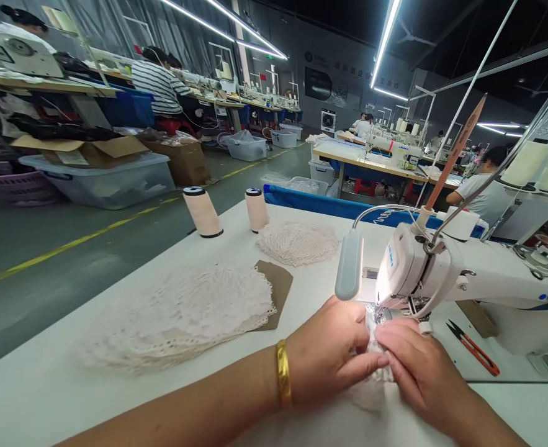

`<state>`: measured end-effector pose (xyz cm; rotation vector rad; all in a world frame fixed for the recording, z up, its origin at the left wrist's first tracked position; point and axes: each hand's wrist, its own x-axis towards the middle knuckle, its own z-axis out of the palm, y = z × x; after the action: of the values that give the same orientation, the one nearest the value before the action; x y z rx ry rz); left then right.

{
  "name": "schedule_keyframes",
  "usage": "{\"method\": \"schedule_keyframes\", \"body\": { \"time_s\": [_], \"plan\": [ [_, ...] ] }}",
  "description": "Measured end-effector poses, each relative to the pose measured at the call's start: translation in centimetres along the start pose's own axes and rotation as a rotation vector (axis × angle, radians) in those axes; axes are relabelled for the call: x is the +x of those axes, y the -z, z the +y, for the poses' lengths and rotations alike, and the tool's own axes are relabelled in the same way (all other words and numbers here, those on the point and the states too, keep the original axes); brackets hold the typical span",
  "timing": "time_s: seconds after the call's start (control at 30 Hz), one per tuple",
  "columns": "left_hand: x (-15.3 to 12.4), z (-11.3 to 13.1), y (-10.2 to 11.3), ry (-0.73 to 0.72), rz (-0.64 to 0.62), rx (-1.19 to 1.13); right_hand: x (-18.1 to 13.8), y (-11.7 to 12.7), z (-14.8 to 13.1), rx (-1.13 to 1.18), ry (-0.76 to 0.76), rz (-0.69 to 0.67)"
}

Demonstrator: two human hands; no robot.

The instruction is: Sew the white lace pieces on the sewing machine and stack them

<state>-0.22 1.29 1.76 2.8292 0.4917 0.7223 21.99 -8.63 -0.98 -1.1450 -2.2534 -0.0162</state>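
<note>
Under the lit head of a white sewing machine [441, 267], a small piece of white lace fabric [369, 394] lies between my hands. My left hand [329, 347], below a gold bracelet [283, 372], has its fingers curled onto the fabric's left side. On the right side, my right hand [422, 366] pinches the fabric close to the presser foot [383, 315]. The two thumbs nearly meet over the cloth. Part of the fabric is hidden by the fingers. A grey lamp [349, 264] hangs just beyond my left hand.
Left on the white table lie a large lace stack [199, 304] over brown card [278, 292] and a smaller lace stack [296, 241]. Two thread cones [202, 212] stand behind. Red-handled thread snips [476, 351] lie right. Other people sit at machines farther off.
</note>
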Motion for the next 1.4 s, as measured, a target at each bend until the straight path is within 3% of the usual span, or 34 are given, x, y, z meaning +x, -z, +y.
{"method": "schedule_keyframes", "body": {
  "time_s": [0.2,0.57,1.0,1.23,1.4],
  "plan": [
    [-0.7,-0.7,-1.0,-0.032,0.012,0.023,0.0,0.7,-0.1,0.012,-0.034,-0.101],
    [-1.3,1.2,-2.4,-0.08,0.028,-0.049,-0.7,1.1,-0.1,-0.133,-0.062,-0.128],
    [-0.8,0.5,-2.7,-0.048,0.057,0.0,-0.5,0.8,0.5,-0.184,-0.105,-0.148],
    [-0.6,-0.5,-2.9,-0.061,0.108,0.024,-0.3,0.8,0.7,-0.254,-0.128,-0.108],
    [-1.3,0.6,-2.3,-0.17,0.08,-0.071,-0.5,1.2,0.2,-0.165,-0.046,-0.053]
  ]
}}
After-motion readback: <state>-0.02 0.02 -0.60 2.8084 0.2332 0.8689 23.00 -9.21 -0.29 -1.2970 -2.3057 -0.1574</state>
